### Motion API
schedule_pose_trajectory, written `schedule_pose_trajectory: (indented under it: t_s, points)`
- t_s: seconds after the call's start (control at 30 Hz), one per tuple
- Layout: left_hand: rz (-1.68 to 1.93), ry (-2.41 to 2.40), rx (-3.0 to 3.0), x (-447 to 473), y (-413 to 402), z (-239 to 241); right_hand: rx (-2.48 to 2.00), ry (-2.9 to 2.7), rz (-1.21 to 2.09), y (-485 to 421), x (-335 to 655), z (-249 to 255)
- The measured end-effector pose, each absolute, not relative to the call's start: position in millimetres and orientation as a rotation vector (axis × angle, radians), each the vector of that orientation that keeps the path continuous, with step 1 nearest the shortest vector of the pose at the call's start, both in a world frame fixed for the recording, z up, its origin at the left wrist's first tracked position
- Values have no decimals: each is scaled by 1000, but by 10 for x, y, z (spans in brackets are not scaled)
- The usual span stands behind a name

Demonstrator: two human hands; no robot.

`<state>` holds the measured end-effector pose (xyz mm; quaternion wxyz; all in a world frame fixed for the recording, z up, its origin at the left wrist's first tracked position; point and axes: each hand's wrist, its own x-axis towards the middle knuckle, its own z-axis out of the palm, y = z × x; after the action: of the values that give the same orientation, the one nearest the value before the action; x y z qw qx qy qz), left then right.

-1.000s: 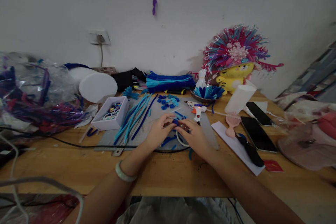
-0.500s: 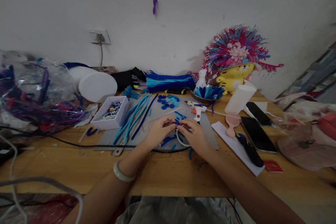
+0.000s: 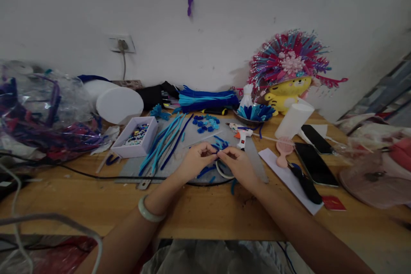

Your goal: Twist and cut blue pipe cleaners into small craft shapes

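My left hand (image 3: pixel 198 159) and my right hand (image 3: pixel 238 163) meet above the grey cutting mat (image 3: pixel 128 173), fingertips pinched together. Between them is a small dark blue piece of pipe cleaner, mostly hidden by the fingers. Under my right hand lies a pale ring (image 3: pixel 221 172), with cut blue pipe cleaner pieces (image 3: pixel 205 171) beside it. Just past my hands are more blue snippets (image 3: pixel 221 140) and a white glue gun (image 3: pixel 242 137). Long light blue pipe cleaners (image 3: pixel 167 141) lie left of my left hand, and small blue curled pieces (image 3: pixel 205 124) sit farther back.
A white box of beads (image 3: pixel 136 152) stands to the left. A black cable (image 3: pixel 96 176) crosses the mat's front edge. At right are a pink brush (image 3: pixel 284 150), phones (image 3: pixel 316 165) and a white tube (image 3: pixel 294 120). Behind stands a bowl of blue pieces (image 3: pixel 253 115).
My fingertips have drawn closer together, and less of the dark blue piece shows between them. Items on the table have stayed in place.
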<state>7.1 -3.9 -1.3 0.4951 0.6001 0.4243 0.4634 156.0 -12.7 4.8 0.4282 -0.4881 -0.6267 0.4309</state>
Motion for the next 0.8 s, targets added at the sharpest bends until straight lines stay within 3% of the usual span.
schedule_pose_trajectory:
  t_s: [0.33, 0.8]
  points:
    - [1120, 948, 1309, 133, -39, -42, -1150, -1188, 1390, -67, 1548, -56]
    - [1024, 979, 1284, 142, -33, -54, -1245, -1354, 1241, -21, 1583, -39]
